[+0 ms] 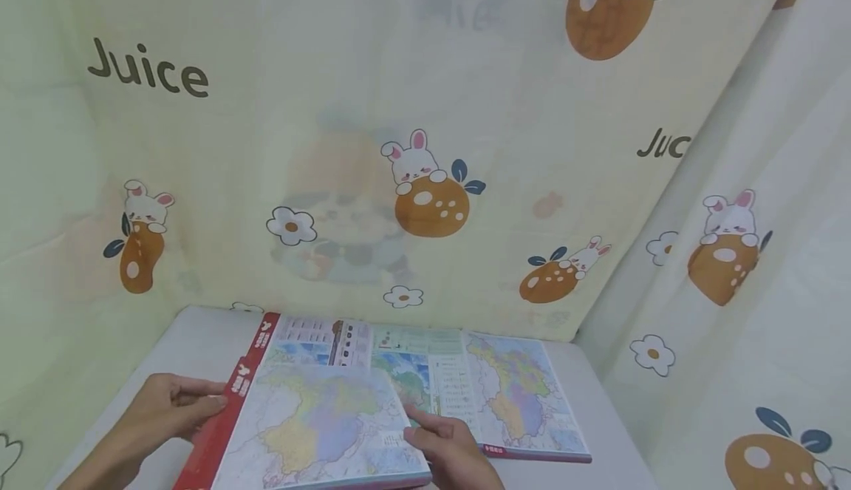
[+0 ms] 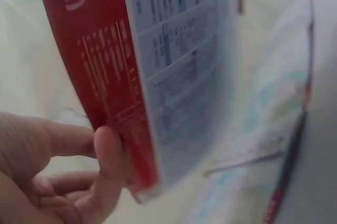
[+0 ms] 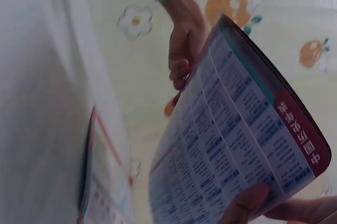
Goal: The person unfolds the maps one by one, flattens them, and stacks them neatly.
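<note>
A printed map point(image 1: 319, 423) with a red strip along its left side is held up and tilted over the table. My left hand point(image 1: 149, 416) pinches the red strip between thumb and fingers. At the map's right edge, my right hand point(image 1: 452, 449) grips it with the thumb on top. The underside, in the right wrist view, carries blue-and-white columns of text point(image 3: 226, 129), and its edge looks several layers thick. Behind and below lies a second map point(image 1: 518, 394), wider and partly covered by the held one. The left wrist view is blurred.
A pale table point(image 1: 598, 401) carries the second map. Curtains point(image 1: 432, 69) printed with bunnies, orange fruit and flowers enclose the table at the back and on both sides.
</note>
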`<state>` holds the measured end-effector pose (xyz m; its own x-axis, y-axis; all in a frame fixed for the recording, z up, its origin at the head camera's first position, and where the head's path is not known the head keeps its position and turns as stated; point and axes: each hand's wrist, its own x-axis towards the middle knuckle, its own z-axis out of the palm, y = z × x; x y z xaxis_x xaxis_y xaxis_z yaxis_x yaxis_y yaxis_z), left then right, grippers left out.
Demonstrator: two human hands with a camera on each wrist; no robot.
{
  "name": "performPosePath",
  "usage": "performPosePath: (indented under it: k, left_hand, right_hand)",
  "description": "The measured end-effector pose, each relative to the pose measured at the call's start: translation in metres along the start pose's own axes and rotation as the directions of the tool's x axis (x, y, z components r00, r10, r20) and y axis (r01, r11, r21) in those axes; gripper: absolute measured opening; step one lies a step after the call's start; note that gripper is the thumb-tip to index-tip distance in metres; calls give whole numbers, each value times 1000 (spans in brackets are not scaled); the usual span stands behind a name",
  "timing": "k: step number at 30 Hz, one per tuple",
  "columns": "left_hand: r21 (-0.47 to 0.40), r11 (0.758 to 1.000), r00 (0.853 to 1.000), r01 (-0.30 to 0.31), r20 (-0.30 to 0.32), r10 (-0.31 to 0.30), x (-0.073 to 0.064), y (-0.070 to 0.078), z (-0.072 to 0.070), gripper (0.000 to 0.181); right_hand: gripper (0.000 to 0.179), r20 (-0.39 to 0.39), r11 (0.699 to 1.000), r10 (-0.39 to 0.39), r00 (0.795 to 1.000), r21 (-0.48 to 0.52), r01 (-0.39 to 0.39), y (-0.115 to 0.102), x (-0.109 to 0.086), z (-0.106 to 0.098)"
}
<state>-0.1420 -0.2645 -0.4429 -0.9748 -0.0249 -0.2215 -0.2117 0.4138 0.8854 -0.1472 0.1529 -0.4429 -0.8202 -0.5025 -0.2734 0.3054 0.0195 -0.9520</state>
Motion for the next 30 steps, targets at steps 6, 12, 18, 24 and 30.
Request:
performPosePath:
  k: [6,12,18,24,30]
  left_hand:
    - [27,990,987,-140,-78,142,55,-11,36,57]
    - [4,976,972,-220,-83,219,110,-29,71,50]
    - [22,990,982,-141,-121,143,145,-42,96,53]
    - [72,987,971,-141,-185,153,160,-46,114,53]
    - [76,989,967,-126,-212,140,169,-43,122,53]
  right_hand:
    - [71,-135,996,-81,988,-46,75,25,28,-28]
    - [71,-276,993,-75,958,-108,46,53,62,-51]
    - [69,-349,985,-45,936,-174,-18,71,95,-76]
    - [67,-395,956,-95,914,-292,-27,78,115,-92]
    - [61,-417,930,-205,886,-365,44,89,130,-107]
